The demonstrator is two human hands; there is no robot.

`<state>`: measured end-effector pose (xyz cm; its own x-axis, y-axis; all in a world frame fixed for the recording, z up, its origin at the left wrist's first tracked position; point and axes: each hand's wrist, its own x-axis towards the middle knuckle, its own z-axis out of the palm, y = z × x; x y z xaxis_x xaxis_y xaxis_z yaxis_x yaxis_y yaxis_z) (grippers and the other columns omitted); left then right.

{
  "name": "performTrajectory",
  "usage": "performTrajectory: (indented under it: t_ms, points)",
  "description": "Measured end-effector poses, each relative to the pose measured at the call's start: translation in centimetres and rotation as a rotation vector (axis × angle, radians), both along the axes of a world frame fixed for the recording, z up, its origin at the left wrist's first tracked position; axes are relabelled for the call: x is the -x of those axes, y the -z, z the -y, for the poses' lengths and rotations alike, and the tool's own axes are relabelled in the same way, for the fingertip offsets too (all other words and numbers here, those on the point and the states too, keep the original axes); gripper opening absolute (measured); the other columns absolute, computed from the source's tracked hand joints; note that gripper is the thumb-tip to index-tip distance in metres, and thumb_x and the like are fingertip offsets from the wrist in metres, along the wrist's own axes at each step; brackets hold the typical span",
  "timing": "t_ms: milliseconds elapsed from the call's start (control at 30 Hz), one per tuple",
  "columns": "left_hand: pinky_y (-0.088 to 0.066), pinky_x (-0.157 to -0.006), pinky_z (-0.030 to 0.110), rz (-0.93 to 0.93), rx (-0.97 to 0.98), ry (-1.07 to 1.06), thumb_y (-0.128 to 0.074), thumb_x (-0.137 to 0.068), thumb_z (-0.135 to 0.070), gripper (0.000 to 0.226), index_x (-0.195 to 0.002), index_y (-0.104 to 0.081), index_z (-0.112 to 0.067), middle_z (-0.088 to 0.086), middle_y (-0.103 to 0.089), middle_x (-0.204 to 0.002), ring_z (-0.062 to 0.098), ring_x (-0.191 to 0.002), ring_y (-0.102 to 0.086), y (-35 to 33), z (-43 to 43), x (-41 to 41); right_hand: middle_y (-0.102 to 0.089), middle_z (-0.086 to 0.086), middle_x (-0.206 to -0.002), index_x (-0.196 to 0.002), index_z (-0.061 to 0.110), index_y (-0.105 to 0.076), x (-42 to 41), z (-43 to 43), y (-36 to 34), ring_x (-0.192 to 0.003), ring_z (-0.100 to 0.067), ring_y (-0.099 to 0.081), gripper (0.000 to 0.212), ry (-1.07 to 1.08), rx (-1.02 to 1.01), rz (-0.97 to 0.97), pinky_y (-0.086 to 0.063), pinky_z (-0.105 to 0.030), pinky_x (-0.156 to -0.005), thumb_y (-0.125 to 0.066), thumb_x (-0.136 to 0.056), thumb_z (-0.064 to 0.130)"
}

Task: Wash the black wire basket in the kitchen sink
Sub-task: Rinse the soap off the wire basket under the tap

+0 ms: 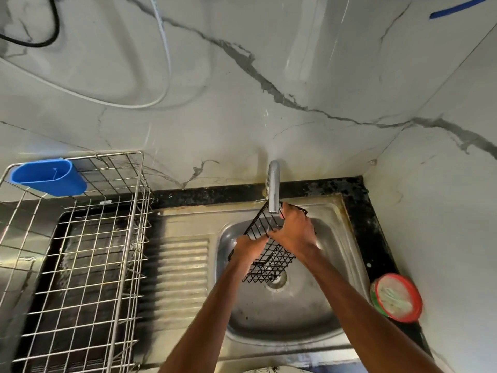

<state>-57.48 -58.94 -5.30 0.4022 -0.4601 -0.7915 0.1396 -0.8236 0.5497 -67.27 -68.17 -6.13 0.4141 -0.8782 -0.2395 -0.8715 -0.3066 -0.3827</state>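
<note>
The black wire basket (271,262) hangs tilted over the steel sink (347,254), its upper end right under the tap spout (273,188). My left hand (248,246) grips the basket's left side. My right hand (294,231) is closed over its upper rim near the spout. The lower mesh part hangs above the drain (278,284). Whether water runs from the tap is not visible.
A steel wire dish rack (88,251) with a blue plastic cup holder (49,177) stands to the left, beside the ribbed drainboard (183,265). A red-rimmed round container (398,297) sits on the black counter to the right. Marble-patterned walls close off the back and right.
</note>
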Motion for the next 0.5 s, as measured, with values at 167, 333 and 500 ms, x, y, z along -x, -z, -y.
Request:
performTrajectory:
  t_ms: [167, 333, 500]
  points:
    - [-0.054, -0.086, 0.044, -0.157, -0.044, -0.055, -0.078, -0.091, -0.045, 0.063, -0.137, -0.057, -0.007, 0.018, -0.058, -0.137, 0.038, -0.118, -0.065, 1.5, 1.1, -1.2, -0.046, -0.008, -0.148, -0.156, 0.015, -0.026, 0.1, -0.3, -0.4, -0.135, -0.024, -0.048, 0.099, -0.08, 0.024, -0.039, -0.043, -0.04, -0.109, -0.08, -0.081, 0.047]
    - [-0.063, -0.084, 0.051, -0.137, -0.048, -0.038, -0.074, -0.097, -0.033, 0.034, -0.115, -0.063, -0.007, 0.025, -0.062, -0.124, 0.034, -0.09, -0.071, 3.7, 0.6, -2.1, -0.004, -0.01, -0.166, -0.157, 0.017, -0.025, 0.3, -1.1, -0.2, -0.151, -0.03, -0.022, 0.09, -0.223, -0.033, 0.006, -0.024, -0.049, -0.124, -0.072, -0.087, 0.048]
    - [-0.06, -0.066, 0.043, -0.136, -0.03, -0.093, -0.07, -0.099, -0.035, 0.029, -0.105, -0.067, -0.007, 0.024, -0.065, -0.118, 0.035, -0.088, -0.069, 4.9, -0.9, -2.0, 0.014, -0.009, -0.169, -0.159, 0.012, 0.011, 0.5, -4.4, 1.0, -0.155, -0.027, 0.016, 0.079, -0.483, 0.001, -0.028, 0.005, -0.05, -0.126, -0.022, -0.101, 0.055]
